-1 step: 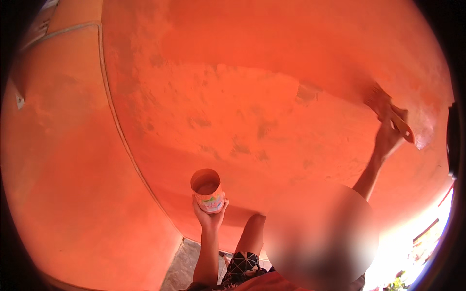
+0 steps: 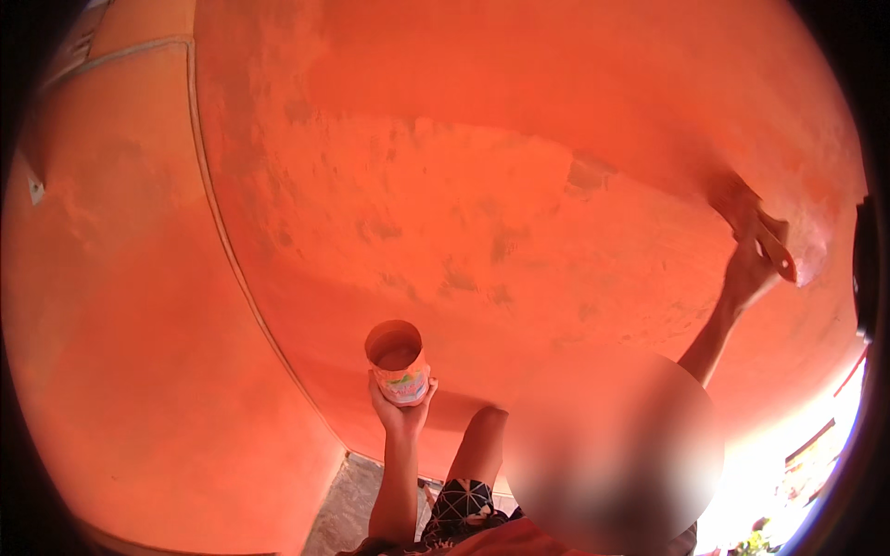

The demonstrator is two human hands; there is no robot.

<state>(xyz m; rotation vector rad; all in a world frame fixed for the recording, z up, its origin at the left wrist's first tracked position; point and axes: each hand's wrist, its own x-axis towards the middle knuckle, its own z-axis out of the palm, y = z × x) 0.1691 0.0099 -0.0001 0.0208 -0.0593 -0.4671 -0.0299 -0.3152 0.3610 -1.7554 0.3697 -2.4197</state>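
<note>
Paintbrush (image 2: 739,203), shifted rightward, juts above the right grip (image 2: 749,271) clasping it, left grip (image 2: 401,419) cupping a can (image 2: 402,381).

This view looks from the person's own head, through a wide fisheye lens, forward and downward at the orange wall (image 2: 445,222), which stands quite near, and it takes in the left hand (image 2: 401,419), the right hand (image 2: 749,271) and some floor (image 2: 348,505) at the near left.

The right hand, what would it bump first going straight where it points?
Probably the wall: the brush in the right hand seems to touch it, though depth is unclear.
</note>
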